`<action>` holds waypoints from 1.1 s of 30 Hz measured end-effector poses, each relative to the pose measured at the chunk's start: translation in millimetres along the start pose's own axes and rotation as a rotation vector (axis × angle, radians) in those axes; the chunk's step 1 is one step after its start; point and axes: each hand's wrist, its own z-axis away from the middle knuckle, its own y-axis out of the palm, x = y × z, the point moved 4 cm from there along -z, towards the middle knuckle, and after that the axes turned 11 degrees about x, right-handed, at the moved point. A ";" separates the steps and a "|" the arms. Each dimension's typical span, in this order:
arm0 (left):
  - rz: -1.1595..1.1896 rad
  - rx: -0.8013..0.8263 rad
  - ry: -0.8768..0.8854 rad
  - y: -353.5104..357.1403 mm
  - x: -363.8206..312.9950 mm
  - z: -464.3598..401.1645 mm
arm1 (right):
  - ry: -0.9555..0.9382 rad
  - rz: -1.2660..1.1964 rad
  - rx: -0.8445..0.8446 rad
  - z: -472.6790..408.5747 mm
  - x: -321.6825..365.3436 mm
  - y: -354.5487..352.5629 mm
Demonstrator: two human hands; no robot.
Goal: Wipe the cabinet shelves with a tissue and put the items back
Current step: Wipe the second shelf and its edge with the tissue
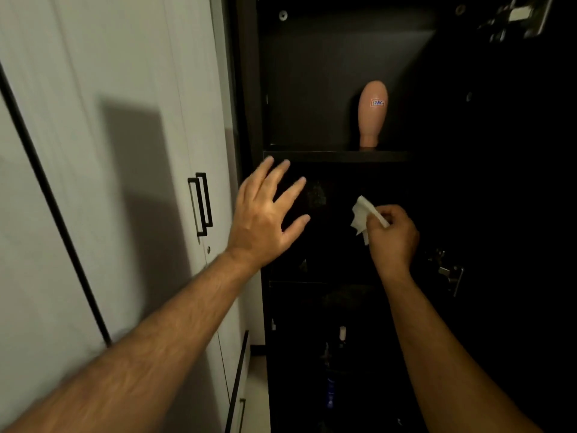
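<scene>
A dark open cabinet fills the right half of the view. On its upper shelf a peach-coloured egg-shaped bottle stands upside down on its cap, with a small label. My right hand pinches a crumpled white tissue in front of the dark compartment below that shelf. My left hand hovers with fingers spread and straight at the left side of the same compartment, holding nothing. What lies inside that compartment is too dark to make out.
White wardrobe doors with black handles stand to the left. The cabinet's open door with metal hinges is on the right. Faint small bottles show on lower shelves.
</scene>
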 end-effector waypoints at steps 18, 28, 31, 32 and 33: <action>-0.353 0.171 -0.041 13.3 55.2 -30.4 | -0.239 0.344 -0.007 -62.5 8.0 56.7; -0.307 0.156 -0.011 25.5 52.7 -32.3 | -0.256 0.318 0.315 -65.6 17.7 90.2; -0.294 0.155 -0.011 29.0 51.1 -32.2 | -0.548 0.556 0.637 -39.6 2.4 108.9; -0.291 0.152 -0.012 29.4 51.1 -32.2 | -0.581 0.614 0.670 -34.1 -6.8 107.7; -0.287 0.147 -0.010 29.2 51.3 -32.6 | -0.561 0.627 0.643 -33.2 -12.3 102.2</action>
